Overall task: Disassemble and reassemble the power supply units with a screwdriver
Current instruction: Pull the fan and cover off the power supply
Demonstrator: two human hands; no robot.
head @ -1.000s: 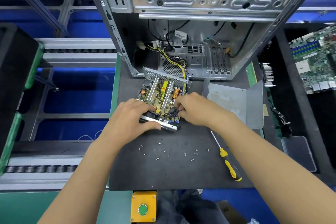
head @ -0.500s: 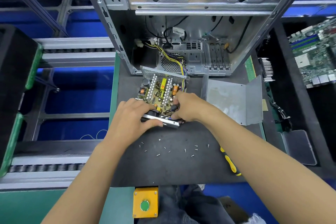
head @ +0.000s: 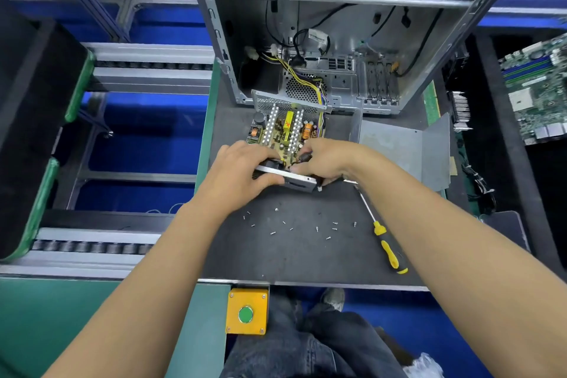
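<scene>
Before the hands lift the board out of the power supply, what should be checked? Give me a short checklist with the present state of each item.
1. Cover off the supply: ok, it lies to the right.
2. Left hand steadies the near wall: ok.
3. Right hand grips at the board's near end: ok; what it pinches, cannot tell.
4. Board screws all out: cannot tell; loose screws lie on the mat.
5. Screwdriver within reach: ok, beside the right forearm.
6. Yellow wires free of the case: not ok, they run into it.
</scene>
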